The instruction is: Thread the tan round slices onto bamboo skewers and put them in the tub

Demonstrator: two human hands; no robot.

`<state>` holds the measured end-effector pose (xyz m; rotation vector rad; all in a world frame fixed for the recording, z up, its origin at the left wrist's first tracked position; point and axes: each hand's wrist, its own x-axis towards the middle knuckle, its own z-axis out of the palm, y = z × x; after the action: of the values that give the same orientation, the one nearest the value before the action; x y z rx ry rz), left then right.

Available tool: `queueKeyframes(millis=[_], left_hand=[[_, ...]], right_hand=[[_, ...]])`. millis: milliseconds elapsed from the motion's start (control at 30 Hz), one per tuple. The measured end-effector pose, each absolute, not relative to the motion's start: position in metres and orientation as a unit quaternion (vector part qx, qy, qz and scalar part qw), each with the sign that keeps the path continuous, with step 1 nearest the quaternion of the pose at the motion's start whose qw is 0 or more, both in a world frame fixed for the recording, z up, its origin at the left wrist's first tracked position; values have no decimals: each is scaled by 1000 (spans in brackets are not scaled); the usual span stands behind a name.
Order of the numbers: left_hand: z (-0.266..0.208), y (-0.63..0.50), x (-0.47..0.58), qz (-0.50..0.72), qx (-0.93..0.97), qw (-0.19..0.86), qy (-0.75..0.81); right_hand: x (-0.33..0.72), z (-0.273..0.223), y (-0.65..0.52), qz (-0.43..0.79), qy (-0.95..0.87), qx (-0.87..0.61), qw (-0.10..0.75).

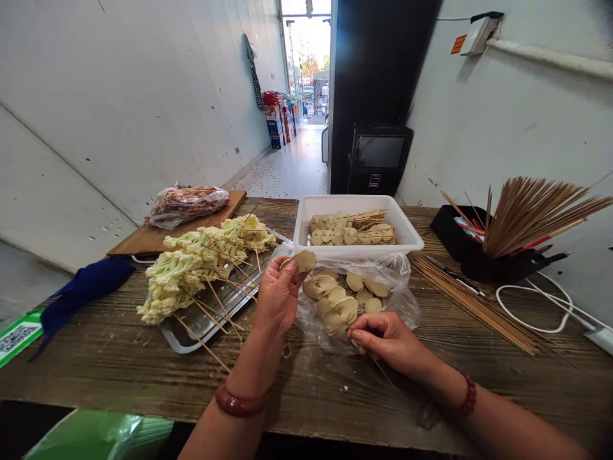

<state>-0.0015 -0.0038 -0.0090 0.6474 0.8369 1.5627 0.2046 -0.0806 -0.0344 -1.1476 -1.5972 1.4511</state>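
My left hand (pixel 276 297) is raised over the table, thumb and fingers pinching a thin, round, pale slice (pixel 304 260) that looks like potato. Lower and to the right, my right hand (pixel 390 342) has its fingers closed round a thin bamboo skewer (pixel 382 370), whose end sticks out below the palm. Several overlapping slices (pixel 339 313) lie just left of the right fingertips; whether they are threaded on the skewer I cannot tell for sure. Loose slices (pixel 366 295) rest on a clear plastic bag (pixel 401 281) beyond my hands.
A white tub (pixel 412 241) behind the bag contains skewered slices. Skewered cauliflower (pixel 191 268) lies on a metal tray (pixel 179 342) at left, near a bagged bundle (pixel 189 206) on a wooden board (pixel 235 203). Loose skewers (pixel 479 306), a white cable (pixel 531 326) and a skewer-filled black holder (pixel 493 265) are right.
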Motion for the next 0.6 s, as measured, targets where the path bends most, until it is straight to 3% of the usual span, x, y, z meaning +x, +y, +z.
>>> queueKeyframes(millis=[600], left_hand=[[-10,-3,1,670,281,586,359]], right_hand=[[203,-35,-80,584,-585,-444,344]])
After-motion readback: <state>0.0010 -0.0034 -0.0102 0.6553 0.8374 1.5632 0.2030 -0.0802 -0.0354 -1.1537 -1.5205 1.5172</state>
